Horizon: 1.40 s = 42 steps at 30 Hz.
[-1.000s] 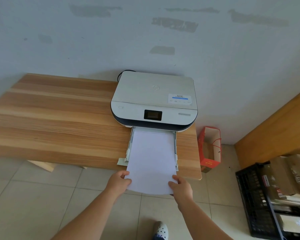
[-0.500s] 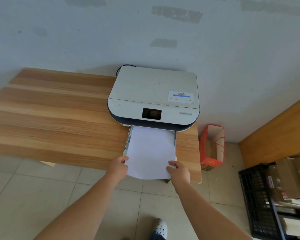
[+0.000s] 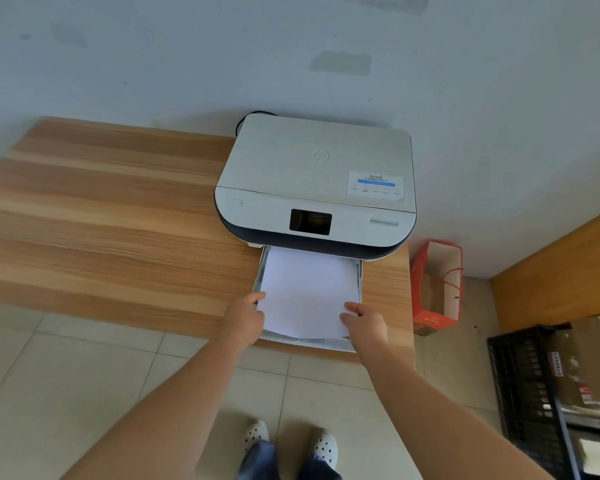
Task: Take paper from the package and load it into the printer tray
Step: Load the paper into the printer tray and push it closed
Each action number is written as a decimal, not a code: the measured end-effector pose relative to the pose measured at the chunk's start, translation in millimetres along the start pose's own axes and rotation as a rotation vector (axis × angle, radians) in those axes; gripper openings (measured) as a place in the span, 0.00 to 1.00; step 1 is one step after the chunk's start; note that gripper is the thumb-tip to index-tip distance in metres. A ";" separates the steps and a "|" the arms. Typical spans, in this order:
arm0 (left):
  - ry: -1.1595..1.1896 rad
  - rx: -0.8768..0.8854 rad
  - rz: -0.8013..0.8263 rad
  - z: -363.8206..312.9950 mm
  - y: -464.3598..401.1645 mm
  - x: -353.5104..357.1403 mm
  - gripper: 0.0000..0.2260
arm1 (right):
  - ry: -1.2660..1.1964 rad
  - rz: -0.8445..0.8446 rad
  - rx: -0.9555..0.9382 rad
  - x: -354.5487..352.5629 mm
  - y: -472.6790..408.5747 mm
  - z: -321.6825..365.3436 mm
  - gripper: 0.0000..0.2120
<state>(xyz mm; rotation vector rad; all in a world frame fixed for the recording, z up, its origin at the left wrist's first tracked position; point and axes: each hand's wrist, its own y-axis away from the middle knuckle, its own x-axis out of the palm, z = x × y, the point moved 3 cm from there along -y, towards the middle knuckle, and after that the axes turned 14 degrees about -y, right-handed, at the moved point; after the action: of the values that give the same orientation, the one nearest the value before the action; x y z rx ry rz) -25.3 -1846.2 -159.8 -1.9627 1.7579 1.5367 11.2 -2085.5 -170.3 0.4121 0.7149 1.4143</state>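
Observation:
A white printer (image 3: 316, 174) with a dark screen stands at the right end of a wooden table (image 3: 111, 216), against the wall. Its paper tray (image 3: 309, 342) is pulled out toward me. A stack of white paper (image 3: 307, 289) lies in the tray, its far end under the printer body. My left hand (image 3: 245, 318) grips the paper's near left corner, and my right hand (image 3: 366, 322) grips its near right corner. The paper's near edge sits just inside the tray's front lip. No paper package is in view.
A red paper bag (image 3: 437, 289) stands on the tiled floor right of the table. A black crate (image 3: 523, 386) with cardboard boxes sits at the lower right, beside a wooden cabinet (image 3: 561, 268). My feet in white shoes (image 3: 288, 441) are below.
Both hands have pushed the paper stack forward into the tray; its near edge, which overhung the tray's front before, now lies inside it. The view has moved closer to the printer.

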 end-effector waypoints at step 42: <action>-1.105 0.905 0.141 -24.4 -37.7 4.2 0.32 | 1.319 0.394 -0.770 25.1 -25.2 19.6 0.39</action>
<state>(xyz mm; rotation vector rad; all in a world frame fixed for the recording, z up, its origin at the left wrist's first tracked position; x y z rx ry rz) 18.1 -1852.2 -170.4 -0.4083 1.5576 1.1051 43.0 -2061.4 -177.6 -1.1600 1.0352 2.1440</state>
